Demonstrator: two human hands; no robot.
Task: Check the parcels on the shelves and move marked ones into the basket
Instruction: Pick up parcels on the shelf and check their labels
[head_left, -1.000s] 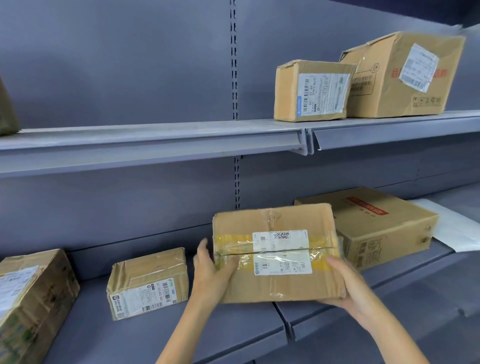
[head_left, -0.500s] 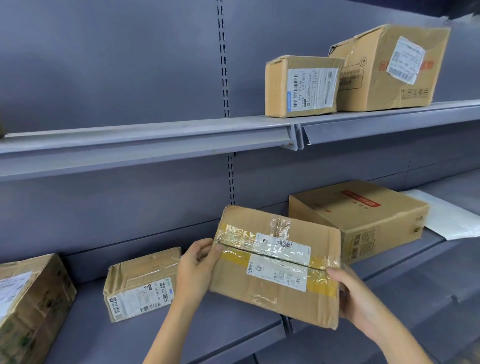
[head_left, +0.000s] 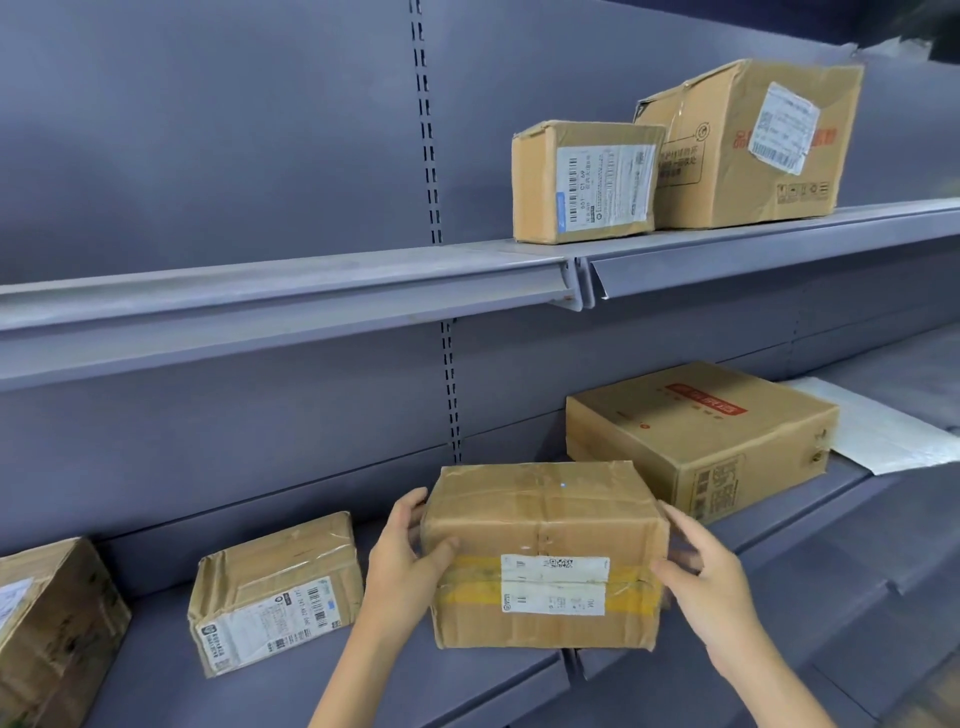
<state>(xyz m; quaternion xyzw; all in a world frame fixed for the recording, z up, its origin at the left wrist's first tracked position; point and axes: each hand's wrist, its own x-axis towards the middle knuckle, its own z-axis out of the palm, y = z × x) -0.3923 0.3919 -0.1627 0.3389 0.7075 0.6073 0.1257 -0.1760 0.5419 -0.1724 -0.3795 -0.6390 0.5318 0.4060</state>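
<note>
Centrally, item one: left hand (head_left: 402, 564), at 7 o'clock of frame, thumb over the front face and fingers wrapped round the left edge of the held parcel (head_left: 543, 553), gripping it. Right hand (head_left: 711, 582), at 5 o'clock, fingers fairly straight, lies against the parcel's right side; its thumb touches the front edge near the yellow tape (head_left: 467, 584). Whether it clamps or merely steadies cannot be told for sure.

Held parcel: brown carton, creased, sitting on or just above the front lip of the lower shelf (head_left: 467, 670), label (head_left: 553, 584) facing the camera, top face turned up. A tiny blue dot shows on top; whether that counts as the mark is unclear.

At 9 o'clock of it: small taped box (head_left: 275, 592), apart. Further, at frame edge: corner box (head_left: 52, 629). At 2 o'clock: flat carton (head_left: 701, 441), just behind, with a white sheet (head_left: 883, 431) beside it.

Upper shelf (head_left: 311, 296), at 1 o'clock: labelled box (head_left: 587, 182) touching a taller dented box (head_left: 748, 145).

Basket: not in view.

Step in hand, by judgement: inspection of this parcel's faces. Next move calls for a decision: if marked, a firm two-handed lift away toward the basket; if not, a push back and a reach to a neighbour.
</note>
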